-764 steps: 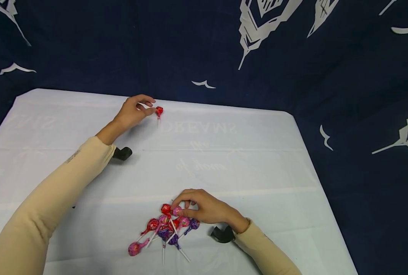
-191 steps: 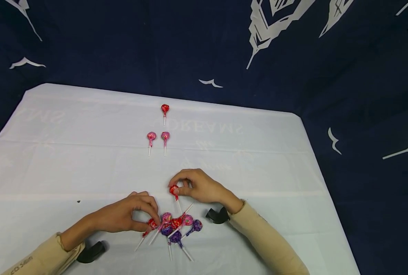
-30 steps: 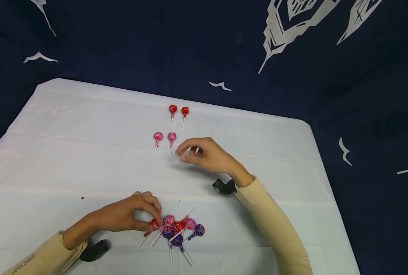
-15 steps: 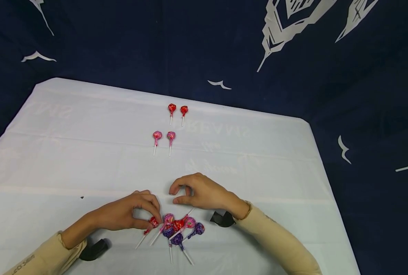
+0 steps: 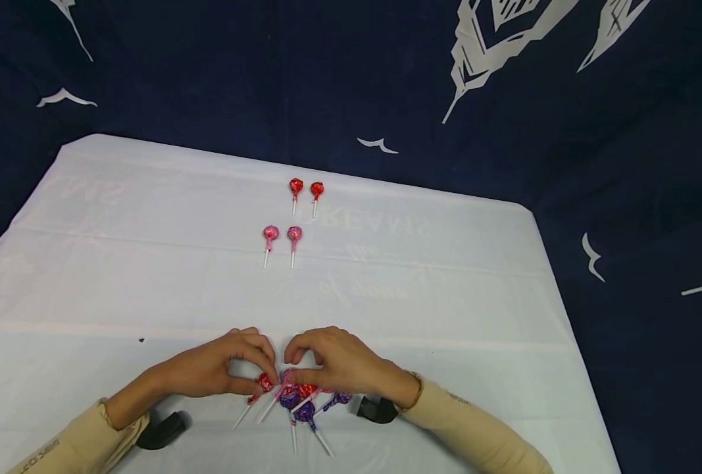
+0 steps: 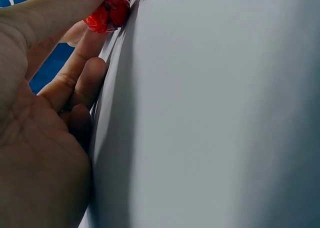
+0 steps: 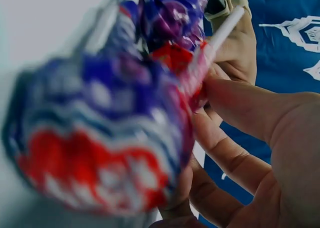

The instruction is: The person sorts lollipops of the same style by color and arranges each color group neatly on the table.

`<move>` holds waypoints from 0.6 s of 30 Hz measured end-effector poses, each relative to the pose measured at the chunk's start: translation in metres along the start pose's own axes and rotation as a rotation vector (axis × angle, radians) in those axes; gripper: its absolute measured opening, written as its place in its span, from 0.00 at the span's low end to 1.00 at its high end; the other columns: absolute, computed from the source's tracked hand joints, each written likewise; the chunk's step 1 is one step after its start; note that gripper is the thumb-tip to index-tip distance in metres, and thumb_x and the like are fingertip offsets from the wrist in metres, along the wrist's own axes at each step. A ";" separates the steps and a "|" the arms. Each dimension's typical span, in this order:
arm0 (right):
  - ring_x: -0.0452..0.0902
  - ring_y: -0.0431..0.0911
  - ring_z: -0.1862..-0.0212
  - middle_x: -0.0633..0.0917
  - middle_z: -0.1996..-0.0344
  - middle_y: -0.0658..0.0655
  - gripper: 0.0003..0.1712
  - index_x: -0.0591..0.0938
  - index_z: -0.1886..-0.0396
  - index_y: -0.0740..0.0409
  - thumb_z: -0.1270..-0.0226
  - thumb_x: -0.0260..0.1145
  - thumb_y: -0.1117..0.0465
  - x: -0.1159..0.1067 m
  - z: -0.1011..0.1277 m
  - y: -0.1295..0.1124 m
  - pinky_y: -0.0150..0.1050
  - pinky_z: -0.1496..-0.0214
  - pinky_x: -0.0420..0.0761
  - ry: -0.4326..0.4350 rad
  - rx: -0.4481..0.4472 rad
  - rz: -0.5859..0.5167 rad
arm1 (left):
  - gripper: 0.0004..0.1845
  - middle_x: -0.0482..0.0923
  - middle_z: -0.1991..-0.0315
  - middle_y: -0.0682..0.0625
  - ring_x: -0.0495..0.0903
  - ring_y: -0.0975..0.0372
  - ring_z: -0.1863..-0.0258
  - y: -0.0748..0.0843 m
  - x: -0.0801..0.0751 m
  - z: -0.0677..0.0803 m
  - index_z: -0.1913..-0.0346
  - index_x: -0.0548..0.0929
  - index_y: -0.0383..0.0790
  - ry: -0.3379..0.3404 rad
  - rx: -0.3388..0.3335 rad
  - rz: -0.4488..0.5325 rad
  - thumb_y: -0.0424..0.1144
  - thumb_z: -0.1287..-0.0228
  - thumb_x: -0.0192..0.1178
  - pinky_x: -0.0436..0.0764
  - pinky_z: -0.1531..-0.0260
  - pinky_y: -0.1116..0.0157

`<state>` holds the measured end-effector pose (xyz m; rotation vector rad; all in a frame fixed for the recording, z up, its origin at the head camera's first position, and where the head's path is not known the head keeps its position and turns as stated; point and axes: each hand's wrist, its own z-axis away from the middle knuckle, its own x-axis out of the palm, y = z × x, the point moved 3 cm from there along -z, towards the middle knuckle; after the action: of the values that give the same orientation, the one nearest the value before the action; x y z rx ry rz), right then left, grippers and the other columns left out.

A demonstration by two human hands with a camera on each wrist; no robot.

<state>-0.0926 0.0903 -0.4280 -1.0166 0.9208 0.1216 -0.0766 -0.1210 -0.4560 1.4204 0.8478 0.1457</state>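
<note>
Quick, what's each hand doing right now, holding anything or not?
Left hand: closed, pinching a red lollipop at the pile's left edge.
Right hand: fingers curled over the lollipop pile; whether it grips one cannot be told.

A table [image 5: 445,276] covered in a white cloth stands before a dark navy backdrop [image 5: 238,72] with white printed shapes.

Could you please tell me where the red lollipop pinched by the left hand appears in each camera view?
Head: the red lollipop lies low in the middle, at the left edge of the pile.
Left wrist: at the top left, under the left hand.
Right wrist: I cannot pick it out.
Shared landmark: the white tablecloth.
</note>
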 end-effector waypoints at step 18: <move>0.68 0.31 0.80 0.88 0.62 0.40 0.08 0.89 0.56 0.46 0.34 0.71 0.59 0.006 0.004 0.001 0.25 0.80 0.68 0.027 -0.041 -0.082 | 0.11 0.82 0.55 0.65 0.74 0.68 0.50 0.001 0.001 0.000 0.53 0.89 0.58 0.012 -0.037 0.004 0.45 0.39 0.71 0.68 0.49 0.62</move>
<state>-0.0869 0.0926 -0.4320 -1.0951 0.9030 0.0577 -0.0756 -0.1200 -0.4558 1.3878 0.8485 0.1727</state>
